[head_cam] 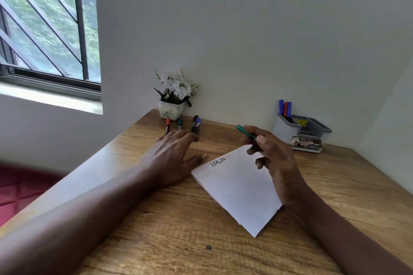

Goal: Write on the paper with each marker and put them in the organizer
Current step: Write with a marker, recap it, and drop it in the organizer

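**Loose paper, loose markers: where this could slip**

We judge the main risk to be the paper. It lies askew on the desk with nothing pinning it. If the tip goes down now, the sheet may skate or turn and the stroke may smear across the writing along its far edge.

The second risk sits under the left hand. Its fingertips are close to the four spare markers lying near the flower pot, and a careless sweep could set them rolling.

We cannot tell whether the green marker is capped. If it is bare, a brush against the palm would leave ink. The organizer stands well apart at the far right. Its tall compartment holds three markers already, so a hurried drop could catch on them.

The right hand hovers over the far end of the paper. Thumb and forefingers pinch the green marker and the other fingers curl loosely beneath. The marker points up and away, off the sheet.

The left hand lies palm down, fingers straight and spread, holding nothing. Its thumb is just beside the paper's far left corner.
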Demonstrator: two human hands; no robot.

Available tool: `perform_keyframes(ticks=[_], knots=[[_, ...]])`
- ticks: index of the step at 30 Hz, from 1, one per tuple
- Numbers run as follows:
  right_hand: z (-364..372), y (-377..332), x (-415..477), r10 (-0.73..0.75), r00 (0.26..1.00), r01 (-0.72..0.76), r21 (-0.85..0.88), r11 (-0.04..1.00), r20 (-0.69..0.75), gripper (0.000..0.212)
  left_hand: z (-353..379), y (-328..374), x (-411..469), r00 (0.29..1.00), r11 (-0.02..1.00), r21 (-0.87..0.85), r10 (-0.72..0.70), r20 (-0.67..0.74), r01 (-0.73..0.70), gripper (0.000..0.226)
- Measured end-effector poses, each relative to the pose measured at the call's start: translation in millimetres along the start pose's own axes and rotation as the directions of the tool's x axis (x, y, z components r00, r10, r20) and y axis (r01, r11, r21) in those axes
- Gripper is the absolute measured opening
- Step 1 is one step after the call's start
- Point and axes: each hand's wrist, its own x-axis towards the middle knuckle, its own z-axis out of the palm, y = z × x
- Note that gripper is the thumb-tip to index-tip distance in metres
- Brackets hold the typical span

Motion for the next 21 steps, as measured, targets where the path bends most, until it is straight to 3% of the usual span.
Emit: perform_keyframes(ticks=[4,9,11,13,15,17,21], knots=[[-17.2,-0.4,8.8,0.044,0.997,-0.043,0.017,0.999,-0.056,0.063,-2.4,3.7,2.6,0.989,0.996,0.093,-0.029,0.147,0.015,0.073],[-47.4,-12.8,35.1,0.119,0.982,-0.096,0.151,0.984,-0.148,0.068,-2.1,3.9,3.1,0.985,0.995,0.103,-0.024,0.168,0.007,0.071],[-61.8,-19.4,52.0,0.201,0.960,-0.164,0.188,0.968,-0.196,0.060,-2.3,2.7,3.6,0.984,0.996,0.089,-0.024,0.174,0.009,0.069],[-73.5,-24.6,70.3,0.238,0.927,-0.202,0.149,0.968,-0.291,0.035,-1.8,0.8,5.5,0.984,0.997,0.080,-0.017,0.180,0.003,0.071],[-85.3,-23.6,91.7,0.146,0.880,-0.175,-0.023,0.984,-0.452,0.014,-1.6,0.1,6.7,0.981,0.997,0.078,-0.016,0.194,0.001,0.071],[-98.6,-18.8,113.3,-0.012,0.837,-0.138,-0.233,0.963,-0.546,0.020,-2.1,-0.6,8.6,0.977,0.997,0.072,-0.021,0.213,0.005,0.071],[-112.6,-17.0,145.8,-0.243,0.786,-0.074,-0.476,0.876,-0.569,0.023,-3.6,-1.8,10.6,0.972,0.998,0.058,-0.018,0.235,0.004,0.071]])
